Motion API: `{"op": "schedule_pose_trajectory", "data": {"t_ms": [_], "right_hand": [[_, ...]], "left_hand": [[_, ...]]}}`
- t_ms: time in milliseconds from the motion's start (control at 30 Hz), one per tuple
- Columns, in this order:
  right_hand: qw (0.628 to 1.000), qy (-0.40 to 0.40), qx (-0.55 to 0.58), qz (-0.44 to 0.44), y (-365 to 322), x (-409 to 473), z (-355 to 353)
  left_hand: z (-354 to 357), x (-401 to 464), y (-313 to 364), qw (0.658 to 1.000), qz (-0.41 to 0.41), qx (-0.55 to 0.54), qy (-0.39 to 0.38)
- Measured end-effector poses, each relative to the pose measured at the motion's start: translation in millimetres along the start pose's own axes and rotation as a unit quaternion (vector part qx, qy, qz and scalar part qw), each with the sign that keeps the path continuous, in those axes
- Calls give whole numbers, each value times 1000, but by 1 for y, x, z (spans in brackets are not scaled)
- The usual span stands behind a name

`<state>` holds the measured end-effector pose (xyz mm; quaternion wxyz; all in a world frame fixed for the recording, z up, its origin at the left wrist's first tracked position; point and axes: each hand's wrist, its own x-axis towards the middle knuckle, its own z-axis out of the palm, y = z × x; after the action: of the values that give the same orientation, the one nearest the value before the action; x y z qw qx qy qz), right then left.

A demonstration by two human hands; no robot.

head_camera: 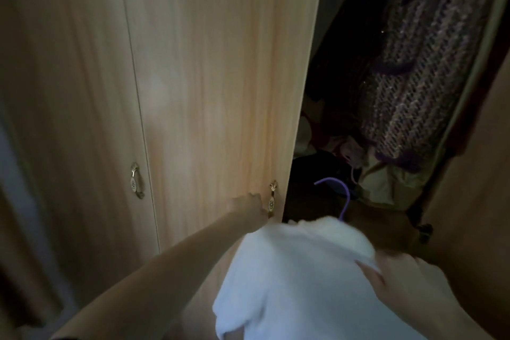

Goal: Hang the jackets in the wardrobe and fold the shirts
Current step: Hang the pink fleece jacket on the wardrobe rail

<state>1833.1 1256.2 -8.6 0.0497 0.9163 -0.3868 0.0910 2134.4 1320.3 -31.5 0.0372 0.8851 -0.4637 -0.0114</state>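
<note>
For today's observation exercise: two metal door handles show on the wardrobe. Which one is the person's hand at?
The right-hand handle, at the edge of the door beside the open compartment; the left hand touches it. The other handle sits untouched, farther left.

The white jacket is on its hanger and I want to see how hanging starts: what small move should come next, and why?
Probably lift the white jacket toward the wardrobe's dark opening. The right hand grips it, the purple hanger hook already points inside, and the left hand is at the door handle.

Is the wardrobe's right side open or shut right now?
Open. Right of the door with the gold handle, the dark interior shows a hanging knit garment and piled clothes.
</note>
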Motion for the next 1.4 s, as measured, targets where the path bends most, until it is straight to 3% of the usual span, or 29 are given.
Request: {"op": "schedule_pose_trajectory", "data": {"t_ms": [233, 500, 733, 1000, 1400], "right_hand": [[999, -26, -8, 36, -8, 27, -17], [995, -28, -81, 58, -26, 15, -26], [995, 9, -104, 11, -29, -26, -28], [995, -31, -59, -70, -59, -78, -6], [975, -39, -33, -216, -154, -109, -13]], "left_hand": [[32, 45, 14, 994, 14, -58, 86], [39, 52, 14, 986, 5, -108, 127], [49, -8, 12, 988, -32, -83, 124], [43, -117, -11, 983, -94, -100, 122], [46, -250, -128, 979, -129, -77, 140]]}}
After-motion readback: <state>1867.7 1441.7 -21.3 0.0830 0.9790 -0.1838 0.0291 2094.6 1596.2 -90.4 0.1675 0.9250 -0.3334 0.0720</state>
